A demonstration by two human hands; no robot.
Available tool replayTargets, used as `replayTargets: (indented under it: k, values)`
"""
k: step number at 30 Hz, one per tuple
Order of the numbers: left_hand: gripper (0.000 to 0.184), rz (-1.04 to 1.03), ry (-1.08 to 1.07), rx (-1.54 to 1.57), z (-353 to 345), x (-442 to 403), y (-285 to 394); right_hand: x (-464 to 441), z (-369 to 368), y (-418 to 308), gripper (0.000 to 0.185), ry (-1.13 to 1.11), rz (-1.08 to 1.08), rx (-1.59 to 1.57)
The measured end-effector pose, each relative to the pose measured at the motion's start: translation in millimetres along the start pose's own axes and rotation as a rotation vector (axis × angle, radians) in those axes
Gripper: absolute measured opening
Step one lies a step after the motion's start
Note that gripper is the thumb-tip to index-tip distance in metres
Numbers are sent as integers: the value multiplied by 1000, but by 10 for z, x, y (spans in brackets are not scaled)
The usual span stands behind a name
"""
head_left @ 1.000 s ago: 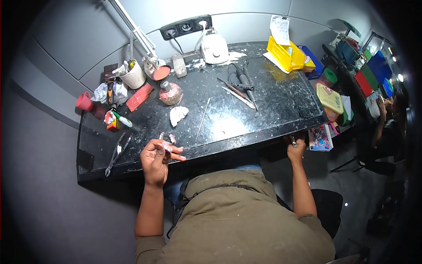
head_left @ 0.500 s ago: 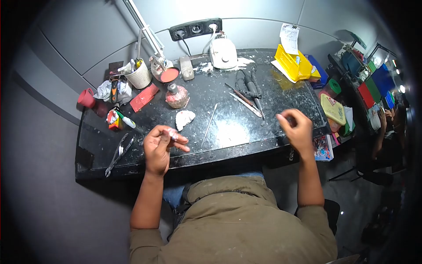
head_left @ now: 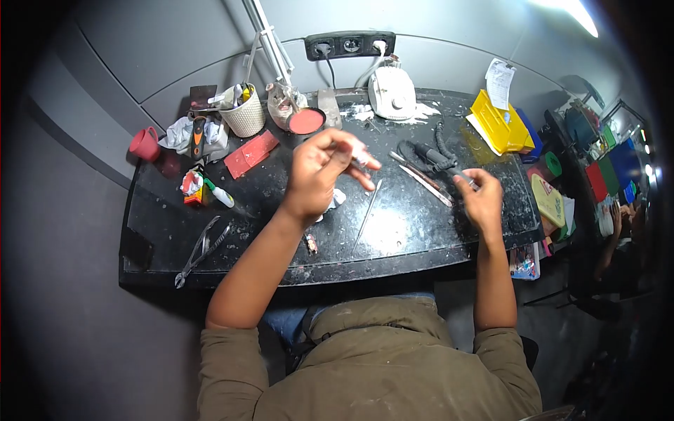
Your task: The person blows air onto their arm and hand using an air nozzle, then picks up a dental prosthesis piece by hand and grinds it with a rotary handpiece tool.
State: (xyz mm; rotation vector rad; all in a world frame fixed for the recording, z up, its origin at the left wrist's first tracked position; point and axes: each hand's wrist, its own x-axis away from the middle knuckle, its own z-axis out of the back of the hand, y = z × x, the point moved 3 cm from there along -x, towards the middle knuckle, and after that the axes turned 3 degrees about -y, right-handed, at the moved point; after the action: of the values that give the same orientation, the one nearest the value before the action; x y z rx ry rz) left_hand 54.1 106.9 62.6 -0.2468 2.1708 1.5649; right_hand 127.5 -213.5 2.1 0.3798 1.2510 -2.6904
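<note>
My left hand [head_left: 319,175] is raised over the middle of the black bench, its fingers closed round a small pinkish-white piece [head_left: 361,158]. Beneath that hand a white lump [head_left: 338,199] is partly hidden. At the right of the bench, my right hand [head_left: 481,196] has its thumb and fingers round the black corded handpiece [head_left: 456,172]. Left of the handpiece lie a brown-handled tool [head_left: 426,177] and a pale knife-like tool [head_left: 430,189]. A thin metal stick [head_left: 368,214] rests nearer the front edge.
Pliers [head_left: 200,252], a red cup [head_left: 144,144], a white holder [head_left: 243,114] and a red block [head_left: 251,154] stand or lie at the left. A white control box [head_left: 393,93] is at the back, a yellow tray [head_left: 500,125] at the back right. Another person's hand [head_left: 618,214] shows far right.
My left hand has moved up and right over the bench with the small piece. My right hand has risen from below the bench edge and reached the handpiece. The camera view has shifted.
</note>
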Motion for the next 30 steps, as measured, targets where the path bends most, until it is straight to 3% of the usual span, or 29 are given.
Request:
replayTargets:
  k: [2, 6, 10, 11, 14, 15, 19, 24, 26, 30]
  values:
    - [27, -6, -19, 43, -8, -147, -58, -83, 113, -140, 20, 61, -3, -260]
    - [28, -34, -25, 9, 37, -227, -133, -312, 295, -374, 18, 138, 100, -412]
    - [30, -42, -9, -46, 92, -94, -212, -614, 381, -676, 11, 259, 396, -578]
    - [30, -50, 5, -60, 108, -72, -215, -631, 362, -842, 13, 272, 348, -609]
    - [30, -43, 22, -83, 137, -45, -174, -732, 293, -1257, 20, 181, 387, -839]
    - [29, -35, 19, -86, 144, -45, -164, -789, 273, -1254, 19, 54, 442, -871]
    - [29, -14, 68, -78, 191, -3, -191, -806, -66, -1355, 12, -45, 490, -745]
    - [26, 14, 148, -81, 225, 27, -160, -763, -456, -1050, 14, -107, 385, -551]
    - [25, 19, 149, -61, 257, 25, -184, -776, -443, -1067, 18, -14, 456, -330]
    - [24, 45, 185, -44, 288, 35, -218, -773, -415, -1072, 19, 39, 522, -276]
